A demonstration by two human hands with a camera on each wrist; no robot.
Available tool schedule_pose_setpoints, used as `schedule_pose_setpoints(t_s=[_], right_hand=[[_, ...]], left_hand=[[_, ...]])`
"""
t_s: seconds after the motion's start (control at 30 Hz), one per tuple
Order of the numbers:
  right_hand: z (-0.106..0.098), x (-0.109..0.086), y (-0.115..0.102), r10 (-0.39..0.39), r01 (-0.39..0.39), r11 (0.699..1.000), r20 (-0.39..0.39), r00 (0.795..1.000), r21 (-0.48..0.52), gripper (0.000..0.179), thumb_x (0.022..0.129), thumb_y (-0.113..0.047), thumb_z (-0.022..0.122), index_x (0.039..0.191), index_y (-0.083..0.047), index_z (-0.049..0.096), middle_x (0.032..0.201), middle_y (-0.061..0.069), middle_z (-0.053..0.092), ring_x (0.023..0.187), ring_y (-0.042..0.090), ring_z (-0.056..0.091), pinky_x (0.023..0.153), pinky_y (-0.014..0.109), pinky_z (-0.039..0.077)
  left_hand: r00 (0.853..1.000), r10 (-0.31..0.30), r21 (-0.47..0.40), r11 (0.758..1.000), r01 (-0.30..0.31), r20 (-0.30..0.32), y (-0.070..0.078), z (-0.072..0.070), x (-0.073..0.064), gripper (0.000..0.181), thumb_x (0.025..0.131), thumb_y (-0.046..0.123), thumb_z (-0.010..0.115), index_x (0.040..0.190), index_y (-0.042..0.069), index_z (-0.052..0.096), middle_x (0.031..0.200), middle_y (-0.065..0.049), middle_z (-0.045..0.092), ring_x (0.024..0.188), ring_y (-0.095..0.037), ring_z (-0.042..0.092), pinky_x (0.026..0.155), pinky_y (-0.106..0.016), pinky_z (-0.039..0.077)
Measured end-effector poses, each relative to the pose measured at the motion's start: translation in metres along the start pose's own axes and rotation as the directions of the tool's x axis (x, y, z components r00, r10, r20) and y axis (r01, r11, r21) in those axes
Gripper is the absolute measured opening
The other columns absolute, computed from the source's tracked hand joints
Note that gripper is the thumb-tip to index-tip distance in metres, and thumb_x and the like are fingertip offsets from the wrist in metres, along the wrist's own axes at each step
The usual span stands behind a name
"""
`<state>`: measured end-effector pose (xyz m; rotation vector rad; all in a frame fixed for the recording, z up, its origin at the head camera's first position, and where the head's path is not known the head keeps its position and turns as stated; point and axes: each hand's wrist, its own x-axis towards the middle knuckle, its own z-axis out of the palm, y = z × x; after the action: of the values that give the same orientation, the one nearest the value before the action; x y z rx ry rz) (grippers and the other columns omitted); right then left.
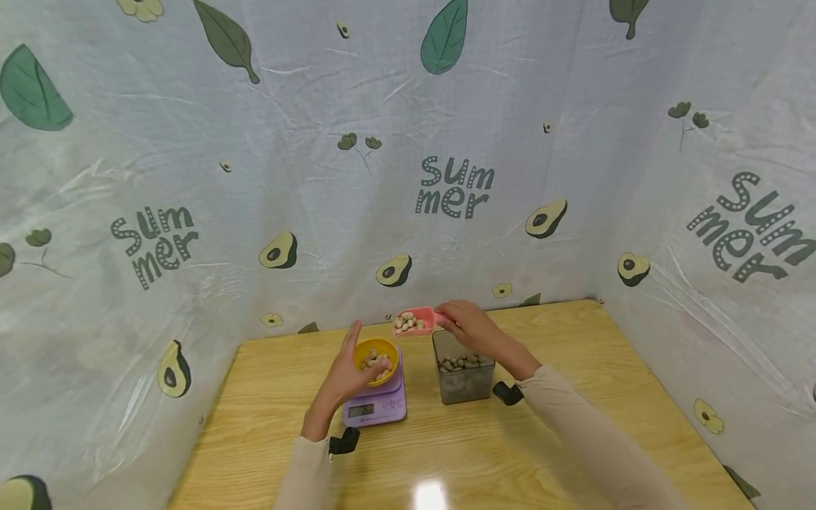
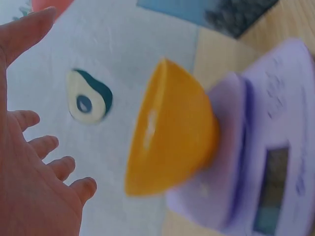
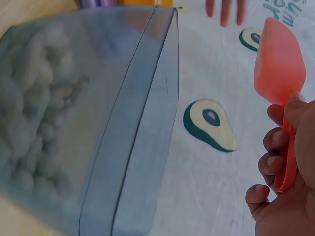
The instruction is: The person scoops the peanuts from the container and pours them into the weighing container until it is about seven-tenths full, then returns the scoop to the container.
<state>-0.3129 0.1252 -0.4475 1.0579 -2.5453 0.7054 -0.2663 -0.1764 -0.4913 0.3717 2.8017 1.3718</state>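
Observation:
My right hand [image 1: 470, 327] holds a pink scoop [image 1: 428, 316] by its handle, raised just behind a clear bin. Pale, nut-like pieces [image 1: 406, 323] lie in the scoop. In the right wrist view the fingers curl round the handle of the scoop [image 3: 280, 64]. Beside a yellow bowl [image 1: 376, 342], my left hand [image 1: 346, 372] is spread, thumb reaching across the rim in the head view. The left wrist view shows its palm [image 2: 37, 172] apart from the bowl [image 2: 182, 132]. More pale pieces are in the bowl, which stands on a purple kitchen scale [image 1: 390, 409].
Right of the scale stands the clear grey bin [image 1: 465, 388], partly filled with the same pieces. Everything rests on a wooden table [image 1: 408, 453]. A white sheet [image 1: 357, 212] printed with avocados and leaves hangs behind and at both sides.

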Motion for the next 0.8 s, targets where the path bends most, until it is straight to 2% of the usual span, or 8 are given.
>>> schedule_pose_setpoints(t_s=[0.17, 0.4, 0.6, 0.8], right_hand=[[0.012, 0.011, -0.005, 0.04, -0.04, 0.999, 0.045, 0.998, 0.003, 0.026, 0.101, -0.024, 0.054, 0.118, -0.008, 0.065, 0.11, 0.007, 0.071, 0.103, 0.025, 0.065, 0.093, 0.043, 0.051], [0.028, 0.021, -0.013, 0.095, -0.094, 0.995, 0.122, 0.988, -0.012, 0.027, 0.101, -0.028, 0.053, 0.119, -0.012, 0.064, 0.109, 0.003, 0.07, 0.102, 0.021, 0.064, 0.092, 0.04, 0.051], [0.042, 0.032, -0.019, 0.101, -0.086, 0.993, 0.194, 0.976, -0.085, 0.028, 0.102, -0.03, 0.051, 0.12, -0.013, 0.064, 0.104, 0.003, 0.069, 0.098, 0.02, 0.065, 0.088, 0.039, 0.052], [0.052, 0.04, -0.024, 0.148, -0.1, 0.979, 0.282, 0.948, -0.177, 0.032, 0.103, -0.033, 0.048, 0.122, -0.013, 0.065, 0.11, 0.003, 0.069, 0.104, 0.021, 0.065, 0.092, 0.038, 0.052]], left_hand=[[0.999, -0.051, 0.004, 0.999, 0.051, 0.002, -0.02, -0.004, -0.008, 0.1, 0.086, 0.038, 0.072, 0.16, 0.015, 0.007, 0.166, -0.015, 0.008, 0.15, -0.045, 0.016, 0.117, -0.065, 0.019], [0.989, -0.143, 0.005, 0.99, 0.143, 0.024, -0.044, -0.003, -0.011, 0.103, 0.085, 0.041, 0.073, 0.159, 0.011, 0.009, 0.164, -0.023, 0.013, 0.147, -0.05, 0.019, 0.115, -0.067, 0.021], [0.988, -0.144, 0.001, 0.989, 0.145, 0.058, -0.056, 0.003, -0.009, 0.107, 0.083, 0.039, 0.077, 0.159, 0.006, 0.01, 0.163, -0.024, 0.015, 0.147, -0.047, 0.02, 0.118, -0.063, 0.019], [0.985, -0.149, 0.014, 0.989, 0.149, 0.087, -0.059, 0.007, -0.007, 0.108, 0.082, 0.048, 0.075, 0.158, 0.005, 0.011, 0.162, -0.024, 0.017, 0.147, -0.047, 0.021, 0.117, -0.063, 0.021]])
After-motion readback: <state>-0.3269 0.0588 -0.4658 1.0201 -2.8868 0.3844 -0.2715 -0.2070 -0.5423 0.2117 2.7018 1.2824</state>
